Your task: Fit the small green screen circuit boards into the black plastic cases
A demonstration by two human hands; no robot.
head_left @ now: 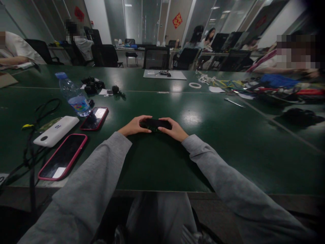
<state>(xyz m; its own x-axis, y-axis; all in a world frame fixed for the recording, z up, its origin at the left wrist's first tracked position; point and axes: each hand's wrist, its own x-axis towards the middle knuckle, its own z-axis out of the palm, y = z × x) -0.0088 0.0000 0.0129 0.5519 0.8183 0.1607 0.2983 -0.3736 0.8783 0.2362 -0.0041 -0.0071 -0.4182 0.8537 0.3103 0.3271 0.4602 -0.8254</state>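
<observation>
A small dark oblong object (155, 124) is held level between my two hands, just above or on the green table (162, 162); I cannot tell whether it touches the top. Its upper side is black, with greenish specks along the near side, and its kind is unclear. My left hand (134, 126) grips the left end, thumb in front and fingers behind. At the right end my right hand (175, 129) holds it the same way. Both forearms, in grey sleeves, reach in from the table's near edge.
To the left are a plastic bottle (76, 98), two phones, the nearer phone (63, 157) red-rimmed, a white power bank (57, 130) and black cables (31, 152). Tangled cables (269, 89), a pen (234, 102) and a tape roll (195, 85) lie right. Other people sit around.
</observation>
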